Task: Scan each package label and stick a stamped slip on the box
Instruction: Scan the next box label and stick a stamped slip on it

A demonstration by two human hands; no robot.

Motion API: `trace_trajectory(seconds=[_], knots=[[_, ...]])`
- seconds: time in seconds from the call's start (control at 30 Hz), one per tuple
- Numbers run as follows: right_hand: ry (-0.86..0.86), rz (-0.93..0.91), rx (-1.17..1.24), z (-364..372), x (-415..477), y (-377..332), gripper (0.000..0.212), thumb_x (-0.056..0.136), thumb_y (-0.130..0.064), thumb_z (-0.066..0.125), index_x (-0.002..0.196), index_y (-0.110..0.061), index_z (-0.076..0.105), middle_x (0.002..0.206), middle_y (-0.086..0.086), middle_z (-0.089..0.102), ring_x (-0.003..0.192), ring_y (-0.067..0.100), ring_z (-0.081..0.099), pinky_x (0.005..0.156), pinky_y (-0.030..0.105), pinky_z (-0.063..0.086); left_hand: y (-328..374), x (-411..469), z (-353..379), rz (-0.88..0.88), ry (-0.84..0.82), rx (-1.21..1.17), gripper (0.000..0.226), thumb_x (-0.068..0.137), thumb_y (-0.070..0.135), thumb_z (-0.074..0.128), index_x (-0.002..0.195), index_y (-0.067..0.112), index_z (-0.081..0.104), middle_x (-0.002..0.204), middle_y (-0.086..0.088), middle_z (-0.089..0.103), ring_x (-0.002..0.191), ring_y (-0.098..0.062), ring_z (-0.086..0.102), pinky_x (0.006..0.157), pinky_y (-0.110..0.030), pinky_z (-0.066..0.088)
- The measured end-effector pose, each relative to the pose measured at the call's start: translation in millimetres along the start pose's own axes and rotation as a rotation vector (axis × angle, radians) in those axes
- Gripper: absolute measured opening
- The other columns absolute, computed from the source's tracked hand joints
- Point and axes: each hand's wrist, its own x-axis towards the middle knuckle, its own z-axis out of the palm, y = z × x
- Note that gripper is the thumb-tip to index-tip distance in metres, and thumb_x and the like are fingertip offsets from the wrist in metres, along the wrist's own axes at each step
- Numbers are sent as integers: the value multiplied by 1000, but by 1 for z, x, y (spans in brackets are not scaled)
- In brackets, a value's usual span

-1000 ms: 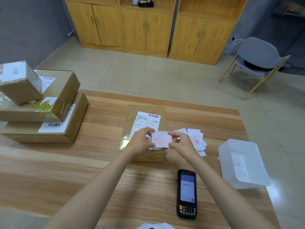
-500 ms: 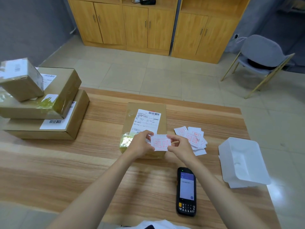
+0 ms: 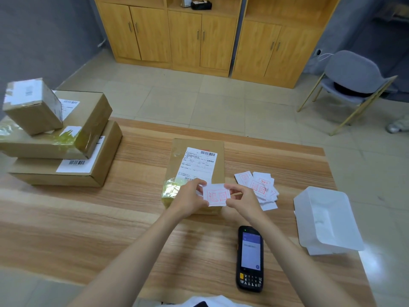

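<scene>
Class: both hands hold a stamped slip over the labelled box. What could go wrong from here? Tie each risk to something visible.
1. The left hand and right hand pinch the white red-stamped paper slip over the near edge of the white shipping label on the brown cardboard box; it may cover print.
2. The loose pile of stamped slips beside the right hand could be scattered.
3. The black handheld scanner beside the right forearm could be knocked.

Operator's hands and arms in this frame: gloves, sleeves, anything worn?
Nothing worn on the left hand or right hand: no gloves, rings, watch or wristband visible. The left forearm and right forearm show no sleeves to the frame edge. A white garment shows at the bottom edge.
</scene>
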Motion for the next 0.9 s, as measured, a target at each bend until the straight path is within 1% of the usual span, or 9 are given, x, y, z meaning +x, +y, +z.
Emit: trace_trajectory(seconds=[0.07,0.17,0.27,0.33,0.43,0.53,0.63,0.77,0.9], knots=[[13,4,26,0,-4,4,43,55,-23,61,92,-46,65,85,-11,63,79,8,61,84,41,55,-3,-6,3,-24,-2,-49,52,70,1,74,116,10,52,88,4,56,75,-13,59,64,-16,47],[27,-12,90,2,-9,8,41,61,-11,63,87,-42,67,77,-8,63,71,7,60,82,42,56,-7,-12,10,-56,9,-107,51,68,-1,74,112,7,52,86,1,58,78,-17,60,72,-25,49],[30,-38,132,4,-11,7,42,67,0,62,89,-36,67,80,-3,61,61,2,56,78,41,58,-10,-16,12,-67,25,-135,49,67,-1,76,108,9,50,89,-2,59,75,-16,60,66,-21,48],[31,-54,150,5,-12,6,41,69,3,61,91,-31,67,84,-1,60,58,1,54,76,40,57,-12,-16,11,-74,39,-142,48,66,0,77,103,11,49,88,-1,59,73,-14,60,61,-18,46],[34,-67,160,6,-13,4,39,69,2,61,93,-28,67,88,2,60,58,1,55,76,39,58,-12,-16,9,-96,58,-158,46,64,-2,77,98,11,49,86,-1,59,73,-15,59,60,-18,46],[53,-71,173,8,-11,1,39,68,1,61,91,-30,67,83,-1,58,59,4,54,78,42,58,-10,-13,6,-107,74,-173,45,65,-2,75,100,11,50,83,1,60,70,-13,58,63,-21,48],[74,-57,161,6,-5,-2,39,67,-3,62,90,-35,65,75,-5,58,62,5,56,80,46,57,-2,-7,4,-95,89,-139,44,69,0,73,107,10,52,85,3,59,71,-11,57,61,-21,47],[85,-28,157,4,1,-6,36,62,-13,61,87,-39,64,77,-10,58,62,4,57,80,50,56,8,0,4,-65,115,-50,46,72,3,71,114,10,54,101,-2,57,79,-14,55,69,-23,45],[86,5,130,3,3,-8,34,59,-21,61,87,-41,63,81,-11,59,70,8,61,82,50,55,10,2,6,-56,130,-25,47,75,3,71,118,9,54,116,-7,58,79,-14,55,75,-22,44]])
